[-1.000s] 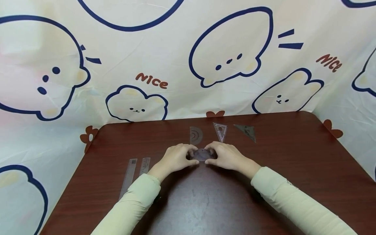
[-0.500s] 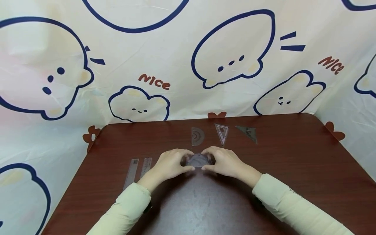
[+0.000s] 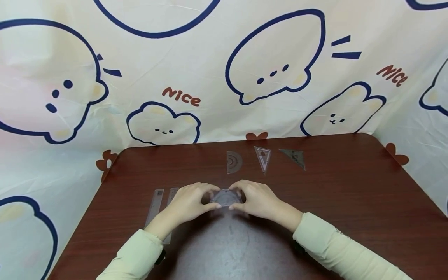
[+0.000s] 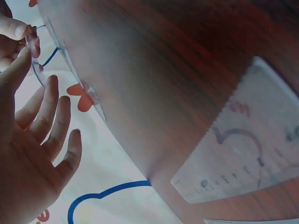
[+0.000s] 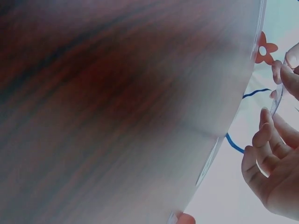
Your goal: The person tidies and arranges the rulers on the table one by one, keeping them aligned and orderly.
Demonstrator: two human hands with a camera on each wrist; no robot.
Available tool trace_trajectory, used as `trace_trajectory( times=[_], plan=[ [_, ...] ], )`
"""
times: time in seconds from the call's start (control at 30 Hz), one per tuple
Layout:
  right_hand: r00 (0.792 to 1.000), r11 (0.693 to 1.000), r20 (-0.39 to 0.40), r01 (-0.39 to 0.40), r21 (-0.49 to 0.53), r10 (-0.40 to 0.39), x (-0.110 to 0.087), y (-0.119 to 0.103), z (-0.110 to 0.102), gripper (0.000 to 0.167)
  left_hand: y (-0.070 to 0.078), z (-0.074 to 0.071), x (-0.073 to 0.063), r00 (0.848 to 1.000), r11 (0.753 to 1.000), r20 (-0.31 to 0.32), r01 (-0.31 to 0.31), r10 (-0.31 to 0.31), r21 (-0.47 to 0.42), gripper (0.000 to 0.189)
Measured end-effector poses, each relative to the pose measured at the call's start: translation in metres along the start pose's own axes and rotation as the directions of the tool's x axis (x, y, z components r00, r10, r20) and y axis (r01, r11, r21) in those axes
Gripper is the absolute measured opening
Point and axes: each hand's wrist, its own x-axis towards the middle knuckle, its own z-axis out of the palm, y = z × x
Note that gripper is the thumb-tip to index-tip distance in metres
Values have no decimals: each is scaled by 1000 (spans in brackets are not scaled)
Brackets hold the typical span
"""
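Both hands hold a clear half-round protractor (image 3: 226, 197) between them, its straight edge toward the person. My left hand (image 3: 190, 201) pinches its left end between thumb and fingers, and my right hand (image 3: 257, 199) pinches the right end. Seen from the left wrist, the protractor (image 4: 36, 65) shows edge-on, raised above the tabletop, with the left hand's (image 4: 37, 149) other fingers spread loosely. From the right wrist view it is also a thin strip beside the right hand (image 5: 278, 163).
On the brown table (image 3: 332, 186), a second protractor (image 3: 233, 162), a clear set square (image 3: 263, 158) and a greenish set square (image 3: 295, 157) lie at the back. Two clear rulers lie at left, one the outer ruler (image 3: 154, 206), partly behind the left arm. A printed cloth (image 3: 217, 77) hangs behind.
Both hands have drawn the protractor toward the person and a little to the left, away from the row of pieces at the back. Their grip on it looks the same.
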Motion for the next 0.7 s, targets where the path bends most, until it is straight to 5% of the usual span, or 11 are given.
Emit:
trace_trajectory(
  times=[0.7],
  plan=[
    [998, 999, 58, 32, 9, -32, 9, -35, 13, 48, -11, -7, -36, 990, 990, -29, 137, -138, -32, 30]
  ],
)
